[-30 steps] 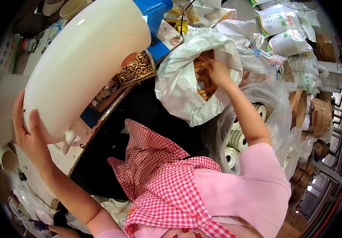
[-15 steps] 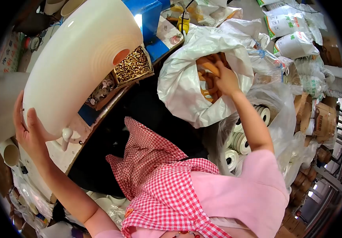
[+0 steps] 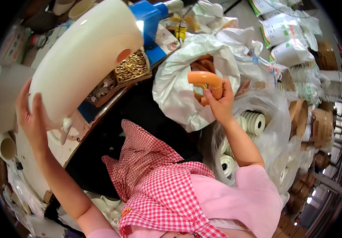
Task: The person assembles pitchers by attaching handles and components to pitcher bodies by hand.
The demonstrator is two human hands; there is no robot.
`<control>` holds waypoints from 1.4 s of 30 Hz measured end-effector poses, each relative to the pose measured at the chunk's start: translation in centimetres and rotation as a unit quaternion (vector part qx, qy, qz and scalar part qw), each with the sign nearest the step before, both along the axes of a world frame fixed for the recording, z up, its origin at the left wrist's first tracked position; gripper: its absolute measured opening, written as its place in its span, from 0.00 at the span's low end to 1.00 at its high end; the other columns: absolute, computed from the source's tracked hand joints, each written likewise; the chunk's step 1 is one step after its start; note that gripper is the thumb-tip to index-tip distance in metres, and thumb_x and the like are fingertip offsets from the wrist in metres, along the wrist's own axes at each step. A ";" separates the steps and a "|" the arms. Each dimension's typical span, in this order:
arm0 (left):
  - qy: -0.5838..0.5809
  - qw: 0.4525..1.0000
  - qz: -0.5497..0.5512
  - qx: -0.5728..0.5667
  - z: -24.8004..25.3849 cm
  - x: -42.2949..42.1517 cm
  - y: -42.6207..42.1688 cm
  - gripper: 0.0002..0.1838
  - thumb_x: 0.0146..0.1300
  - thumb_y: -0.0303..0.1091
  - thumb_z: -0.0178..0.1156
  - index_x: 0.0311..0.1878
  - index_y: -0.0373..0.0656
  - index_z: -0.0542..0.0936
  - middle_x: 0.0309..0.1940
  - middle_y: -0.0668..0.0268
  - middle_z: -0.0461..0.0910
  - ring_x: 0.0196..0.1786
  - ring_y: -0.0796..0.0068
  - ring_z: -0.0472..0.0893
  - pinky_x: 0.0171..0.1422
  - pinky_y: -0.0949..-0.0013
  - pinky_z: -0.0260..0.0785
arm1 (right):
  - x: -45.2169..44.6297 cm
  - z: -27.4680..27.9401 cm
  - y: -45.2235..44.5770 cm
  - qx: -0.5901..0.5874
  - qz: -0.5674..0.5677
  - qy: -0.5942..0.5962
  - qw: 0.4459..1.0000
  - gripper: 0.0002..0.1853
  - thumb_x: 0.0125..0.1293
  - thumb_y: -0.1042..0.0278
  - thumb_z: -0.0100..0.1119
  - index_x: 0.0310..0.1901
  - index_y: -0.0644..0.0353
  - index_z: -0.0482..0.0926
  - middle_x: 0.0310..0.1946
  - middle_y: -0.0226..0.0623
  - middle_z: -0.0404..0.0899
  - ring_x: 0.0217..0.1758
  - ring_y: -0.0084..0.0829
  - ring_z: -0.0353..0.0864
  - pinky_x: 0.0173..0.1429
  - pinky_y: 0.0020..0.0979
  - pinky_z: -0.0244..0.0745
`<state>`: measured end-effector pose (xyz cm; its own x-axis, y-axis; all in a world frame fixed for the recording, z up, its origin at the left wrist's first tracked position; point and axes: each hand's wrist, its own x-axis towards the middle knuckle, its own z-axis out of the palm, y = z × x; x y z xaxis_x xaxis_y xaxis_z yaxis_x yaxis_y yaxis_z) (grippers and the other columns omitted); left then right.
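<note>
- Bench (image 3: pixel 40 174) ran down frame L, loaded up; glossy white curved body (image 3: pixel 83 59) took up most of upper L, lower end aimed at wearer, prob. so one hand could brace it there.
- Upper ctr: white bag (image 3: pixel 171 93) stood w/ its mouth spread wide, prob. for quick grabbing; more orange pieces (image 3: pixel 205 63) showed inside.
- R of ctr, clear bag (image 3: pixel 276 113) sat just beside it w/ ribbed white pieces (image 3: pixel 254 123) showing, approx. under the R forearm.
- L hand (image 3: pixel 32 115), frame L: fingers & thumb spread apart against the body's lower end, not wrapped round; looked like steadying.
- R hand (image 3: pixel 223 104), ctr R: closed, gripping an orange bent tube (image 3: pixel 202 77) btwn thumb & fingers, prob. pinched by the bend for a firm hold.
- And the tube? Over the bag mouth, L of the R palm; one end poked out toward frame L, clear of the fingertips, well apart from L hand.
- Box (image 3: pixel 137 80), upper ctr-L, by bench edge, prob. for easy reach; gold-coloured metal bits (image 3: pixel 132 66) filled it, too small to ID.
</note>
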<state>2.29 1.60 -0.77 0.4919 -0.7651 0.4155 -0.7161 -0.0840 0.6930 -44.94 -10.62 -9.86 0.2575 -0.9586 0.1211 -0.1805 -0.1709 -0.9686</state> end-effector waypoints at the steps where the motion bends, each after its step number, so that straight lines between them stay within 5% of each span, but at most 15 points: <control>1: -0.008 1.000 -0.007 -0.007 -0.1 0.0 -0.1 0.20 0.72 0.34 0.60 0.64 0.40 0.78 0.63 0.61 0.77 0.66 0.69 0.74 0.73 0.66 0.61 | 0.8 0.7 -0.2 0.075 0.037 -0.035 0.996 0.17 0.66 0.80 0.65 0.51 0.59 0.68 0.30 0.27 0.74 0.27 0.16 0.75 0.31 0.22 0.74; 3: -0.046 0.999 0.007 0.008 0.6 -0.4 0.1 0.21 0.70 0.36 0.62 0.64 0.40 0.78 0.62 0.60 0.78 0.66 0.66 0.75 0.73 0.64 0.62 | 1.4 2.2 -0.9 0.241 0.166 -0.032 0.956 0.16 0.67 0.76 0.63 0.53 0.60 0.70 0.29 0.28 0.74 0.25 0.16 0.73 0.28 0.21 0.69; 5: -0.097 0.995 0.003 -0.001 0.6 -0.4 0.3 0.22 0.67 0.37 0.64 0.62 0.40 0.79 0.61 0.58 0.79 0.65 0.61 0.76 0.72 0.62 0.63 | 3.9 4.4 -0.8 0.270 0.246 -0.047 0.930 0.14 0.69 0.72 0.61 0.52 0.61 0.71 0.29 0.29 0.74 0.24 0.17 0.73 0.28 0.20 0.67; 9: -0.163 0.986 0.027 0.020 1.2 -1.5 0.3 0.27 0.62 0.46 0.65 0.60 0.41 0.78 0.59 0.56 0.79 0.65 0.56 0.75 0.72 0.56 0.64 | 12.6 12.3 -2.2 0.197 0.409 -0.101 0.885 0.15 0.73 0.62 0.58 0.52 0.62 0.71 0.27 0.31 0.74 0.23 0.15 0.73 0.27 0.19 0.67; 11: -0.137 0.990 0.044 0.004 1.4 -0.9 0.8 0.29 0.60 0.47 0.66 0.61 0.42 0.77 0.60 0.56 0.79 0.64 0.55 0.75 0.72 0.56 0.64 | 17.9 18.3 -1.4 0.161 0.456 -0.010 0.875 0.15 0.74 0.61 0.57 0.53 0.62 0.70 0.24 0.29 0.74 0.22 0.15 0.71 0.26 0.17 0.64; 19: -0.087 0.992 0.058 -0.072 -0.2 -0.3 1.0 0.30 0.53 0.55 0.70 0.55 0.46 0.81 0.53 0.66 0.82 0.60 0.61 0.76 0.64 0.53 0.68 | 35.4 23.2 -1.5 -0.110 0.472 0.286 0.826 0.13 0.71 0.60 0.61 0.35 0.62 0.78 0.20 0.25 0.75 0.17 0.12 0.68 0.20 0.20 0.61; 28: -0.055 0.992 0.100 -0.054 -0.8 -0.7 0.7 0.29 0.51 0.53 0.71 0.54 0.47 0.82 0.53 0.68 0.83 0.61 0.67 0.77 0.61 0.57 0.69 | 38.4 20.2 -3.1 0.062 0.467 0.297 0.830 0.11 0.77 0.63 0.56 0.35 0.55 0.71 0.26 0.23 0.80 0.16 0.07 0.60 0.18 0.18 0.54; 33: -0.036 0.995 0.086 -0.028 -0.5 -0.8 1.0 0.31 0.51 0.53 0.71 0.56 0.47 0.82 0.52 0.68 0.83 0.60 0.68 0.77 0.63 0.57 0.68 | 38.9 21.1 -2.4 0.025 0.453 0.354 0.818 0.12 0.77 0.63 0.57 0.35 0.56 0.69 0.29 0.25 0.83 0.16 0.07 0.59 0.18 0.17 0.53; 36: -0.049 0.994 0.086 -0.044 -0.7 -0.9 0.9 0.30 0.51 0.52 0.71 0.56 0.47 0.82 0.52 0.68 0.83 0.60 0.68 0.77 0.64 0.57 0.68 | 39.3 21.6 -1.9 -0.089 0.460 0.419 0.778 0.13 0.76 0.63 0.59 0.36 0.59 0.70 0.32 0.31 0.87 0.20 0.12 0.71 0.22 0.21 0.65; 38: -0.050 0.994 0.079 -0.051 -0.8 -0.8 0.9 0.30 0.51 0.52 0.71 0.56 0.47 0.82 0.51 0.68 0.82 0.60 0.67 0.77 0.65 0.57 0.67 | 39.5 21.6 -1.2 -0.271 0.478 0.447 0.706 0.13 0.74 0.63 0.60 0.36 0.63 0.71 0.34 0.36 0.88 0.29 0.21 0.82 0.33 0.26 0.76; 41: -0.040 0.995 0.055 -0.067 -0.9 -0.2 0.9 0.28 0.52 0.51 0.71 0.54 0.47 0.82 0.51 0.67 0.82 0.60 0.66 0.76 0.65 0.58 0.67 | 40.1 22.1 0.0 -0.285 0.461 0.480 0.690 0.14 0.72 0.63 0.62 0.37 0.65 0.71 0.32 0.37 0.88 0.35 0.27 0.86 0.43 0.29 0.79; 42: -0.023 0.996 0.042 -0.073 -0.9 -0.1 0.9 0.27 0.52 0.50 0.71 0.53 0.47 0.82 0.50 0.67 0.82 0.60 0.66 0.76 0.65 0.58 0.67 | 40.1 22.1 -0.1 -0.345 0.453 0.494 0.657 0.15 0.71 0.61 0.63 0.37 0.64 0.71 0.29 0.38 0.86 0.30 0.33 0.85 0.39 0.30 0.77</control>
